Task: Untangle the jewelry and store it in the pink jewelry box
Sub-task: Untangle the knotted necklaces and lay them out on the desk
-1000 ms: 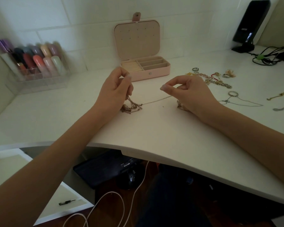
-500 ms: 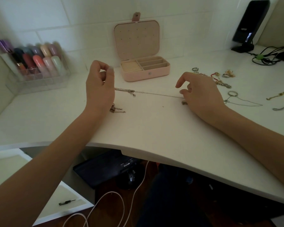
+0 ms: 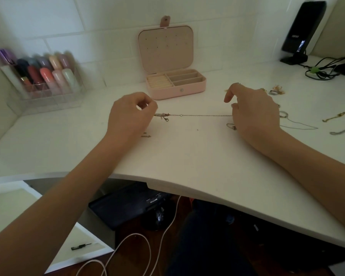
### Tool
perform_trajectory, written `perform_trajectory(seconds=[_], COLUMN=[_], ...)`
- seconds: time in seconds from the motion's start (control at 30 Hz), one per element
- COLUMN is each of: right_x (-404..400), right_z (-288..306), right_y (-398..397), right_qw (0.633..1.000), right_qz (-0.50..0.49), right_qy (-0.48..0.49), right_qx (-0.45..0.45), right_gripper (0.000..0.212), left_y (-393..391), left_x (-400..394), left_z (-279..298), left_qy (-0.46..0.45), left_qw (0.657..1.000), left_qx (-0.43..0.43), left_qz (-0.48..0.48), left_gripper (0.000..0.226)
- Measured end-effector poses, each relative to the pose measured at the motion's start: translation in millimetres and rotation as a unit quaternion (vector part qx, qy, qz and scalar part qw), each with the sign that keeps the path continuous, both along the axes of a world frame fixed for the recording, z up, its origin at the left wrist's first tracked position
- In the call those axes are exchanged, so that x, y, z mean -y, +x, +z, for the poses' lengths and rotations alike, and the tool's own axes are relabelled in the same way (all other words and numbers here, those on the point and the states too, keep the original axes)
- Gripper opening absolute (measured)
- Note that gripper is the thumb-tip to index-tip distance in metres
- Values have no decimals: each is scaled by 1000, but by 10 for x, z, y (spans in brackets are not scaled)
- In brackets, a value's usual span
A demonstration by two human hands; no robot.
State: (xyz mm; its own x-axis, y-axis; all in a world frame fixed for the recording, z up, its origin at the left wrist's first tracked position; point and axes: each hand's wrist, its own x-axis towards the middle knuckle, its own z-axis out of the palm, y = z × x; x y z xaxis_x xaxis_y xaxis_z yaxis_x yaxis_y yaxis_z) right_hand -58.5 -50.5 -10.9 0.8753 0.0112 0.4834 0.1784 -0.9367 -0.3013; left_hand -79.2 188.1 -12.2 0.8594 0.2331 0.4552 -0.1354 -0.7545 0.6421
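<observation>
Both forearms reach in over the curved edge of the white desk (image 3: 187, 156). The left hand (image 3: 129, 114) is curled, with thumb and forefinger pinched together on one end of a thin chain (image 3: 197, 115). The chain runs straight and taut across to the right hand (image 3: 253, 110), a small clump of links and a clasp hanging just beside the left fingertips. The right hand sits palm down, forefinger lifted and crooked. The chain's far end disappears under its lower fingers, and I cannot tell how they grip it.

The pink jewelry box (image 3: 175, 84) stands open behind the chain, near the wall, lid upright, its compartments showing. More rings and chains (image 3: 299, 124) lie scattered on the desk to the right of the right hand.
</observation>
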Motion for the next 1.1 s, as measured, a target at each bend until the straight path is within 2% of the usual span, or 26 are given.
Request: perform_trajectory(seconds=[0.2, 0.4, 0.5, 0.57, 0.63, 0.73, 0.87, 1.1], right_x=[27, 10, -22, -84, -211, -466, -719, -783], right_z=[45, 29, 35, 68, 87, 74, 50, -18], right_y=[9, -5, -26, -58, -92, -119, -113, -31], right_qw=[998, 995, 993, 996, 996, 967, 933, 928], right_qz=[-39, -32, -23, 13, 88, 204, 246, 242], right_qy=[-45, -93, -118, -83, 14, 148, 211, 236], right_qx=[1, 3, 7, 21, 30, -33, -159, -159], right_gripper=[35, 27, 22, 18, 12, 13, 16, 12], left_y=[-10, 1, -3, -13, -26, -38, -36, -32], left_x=[25, 34, 32, 38, 50, 66, 66, 75], left_z=[-18, -10, -16, -18, -12, 3, 4, 6], left_qy=[64, 55, 13, -18, -36, -77, -81, -109], left_qw=[994, 991, 990, 987, 984, 977, 976, 973], left_qx=[-24, 15, 7, 9, 8, 0, 5, 18], left_qz=[-88, -125, -142, -162, -177, -198, -203, -201], left_gripper=[10, 12, 13, 14, 14, 13, 12, 15])
